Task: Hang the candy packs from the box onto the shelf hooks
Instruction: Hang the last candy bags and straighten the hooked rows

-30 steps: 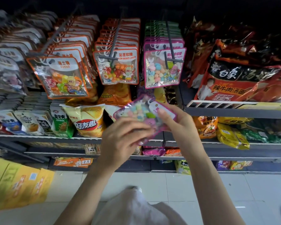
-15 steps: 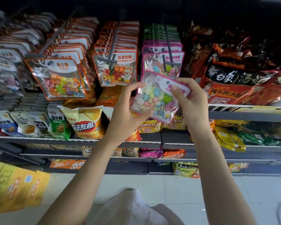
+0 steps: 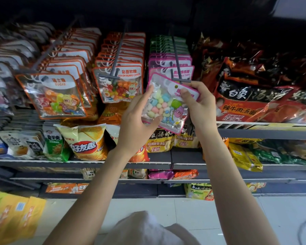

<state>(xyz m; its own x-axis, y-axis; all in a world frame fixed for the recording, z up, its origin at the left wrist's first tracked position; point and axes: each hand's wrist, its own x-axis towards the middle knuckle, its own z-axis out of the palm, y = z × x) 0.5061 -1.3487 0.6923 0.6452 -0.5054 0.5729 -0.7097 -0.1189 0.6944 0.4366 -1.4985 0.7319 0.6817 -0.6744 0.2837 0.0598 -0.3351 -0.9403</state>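
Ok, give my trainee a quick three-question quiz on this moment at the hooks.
1. True or false: the pink pack already hangs on the hook.
2. Which hand pinches the pack's top header? A) left hand B) right hand
3. Fill in: the packs on the hook left of the pink row have ____ borders.

Key:
1. False; both hands hold it just below the hook's tip.
2. B
3. Orange

We see two bare forearms with no sleeves, watch or rings on the left hand [image 3: 136,119] or right hand [image 3: 200,103]. Below them shows a pale grey-white garment [image 3: 147,228], softly creased.
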